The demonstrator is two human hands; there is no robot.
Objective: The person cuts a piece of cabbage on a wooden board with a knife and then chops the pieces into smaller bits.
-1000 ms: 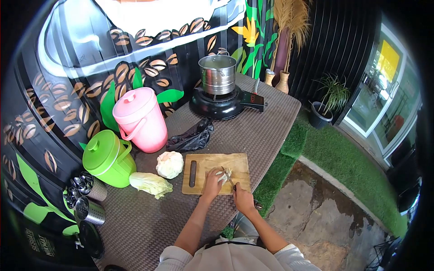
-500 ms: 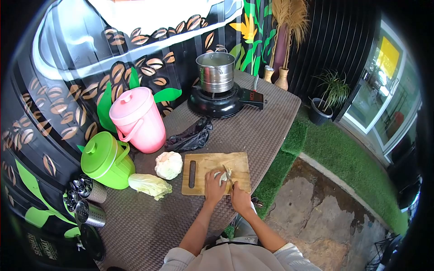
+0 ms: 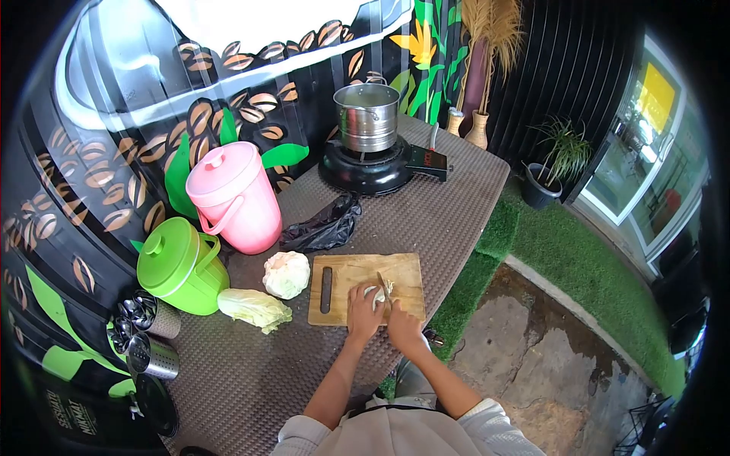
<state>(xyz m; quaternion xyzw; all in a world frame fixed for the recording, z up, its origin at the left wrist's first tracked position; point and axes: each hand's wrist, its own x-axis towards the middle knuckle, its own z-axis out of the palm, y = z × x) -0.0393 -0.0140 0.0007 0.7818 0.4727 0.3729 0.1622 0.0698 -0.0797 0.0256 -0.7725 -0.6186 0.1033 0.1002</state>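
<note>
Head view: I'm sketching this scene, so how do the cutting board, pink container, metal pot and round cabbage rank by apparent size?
1. Pink container and cutting board: too alike to rank
2. Metal pot
3. Round cabbage

Shiny metal and glossy plastic stood over a rough woven-look surface.
The pot [image 3: 366,121] had a polished metal finish above the glossy black stove [image 3: 365,171]; the pink jug [image 3: 234,199] and green jug [image 3: 179,266] looked like smooth plastic, the black bag [image 3: 325,226] thin, crinkled plastic, the cutting board [image 3: 409,284] smooth wood, and the tabletop [image 3: 251,372] coarsely textured.
</note>
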